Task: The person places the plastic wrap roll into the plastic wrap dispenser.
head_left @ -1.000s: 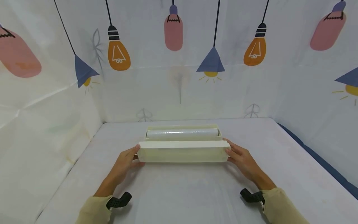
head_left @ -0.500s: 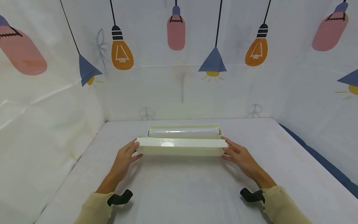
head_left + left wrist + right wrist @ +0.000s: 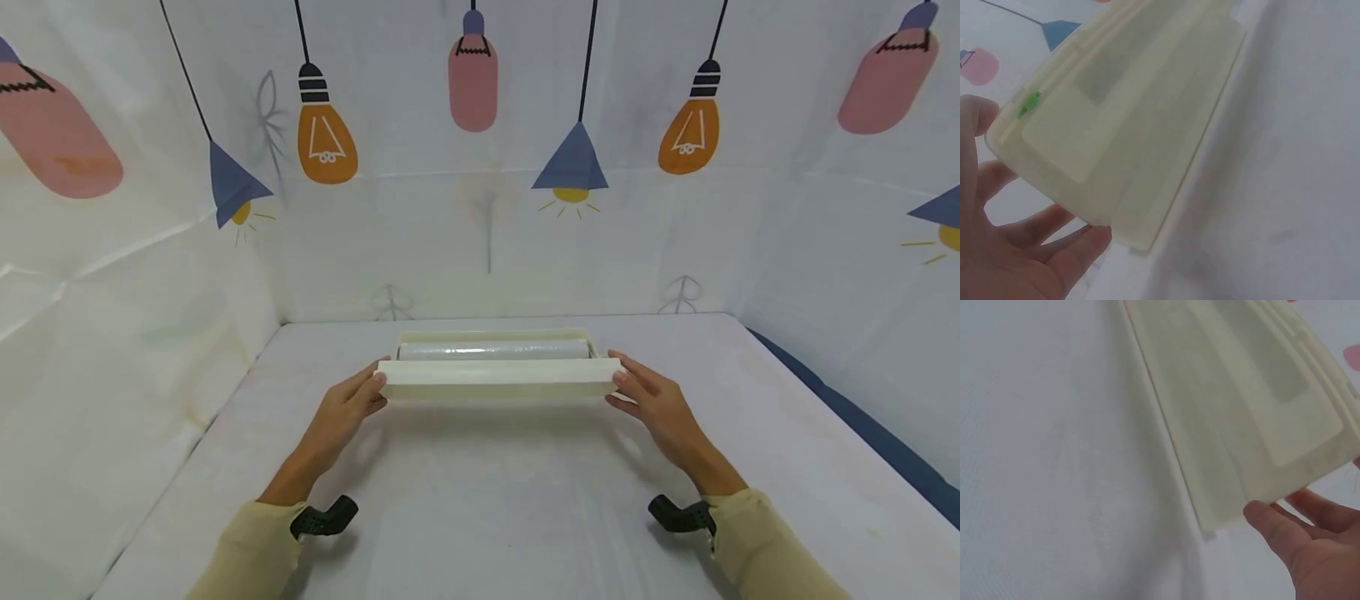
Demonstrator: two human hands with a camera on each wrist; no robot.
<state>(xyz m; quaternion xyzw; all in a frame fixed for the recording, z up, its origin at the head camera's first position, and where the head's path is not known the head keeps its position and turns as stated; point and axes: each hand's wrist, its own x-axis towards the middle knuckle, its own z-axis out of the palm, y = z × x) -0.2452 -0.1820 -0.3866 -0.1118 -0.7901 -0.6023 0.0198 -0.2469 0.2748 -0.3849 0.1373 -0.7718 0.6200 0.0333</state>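
Note:
A long cream lid (image 3: 498, 372) is held level between both hands in the head view. My left hand (image 3: 339, 417) pinches its left end, thumb toward me and fingers around the end. The right hand (image 3: 663, 412) grips the opposite end likewise. Behind the lid lies an open cream box (image 3: 495, 336) with a roll of cling film (image 3: 495, 350) in it; the lid hides the box's front. In the left wrist view, a small green slider (image 3: 1029, 104) sits on a track along the lid's edge. The right wrist view shows the lid's recessed surface.
A white-covered table (image 3: 495, 500) spreads under the box. White fabric walls (image 3: 420, 233) printed with lamps and bulbs stand at the back and both sides. A black wrist camera mount (image 3: 326, 517) juts from the left sleeve, and another (image 3: 681, 513) from the right.
Both hands have moved the lid away from me, closer to the open box, and tilted it so its front face shows less. Lately it has also shifted slightly right. The box stays put.

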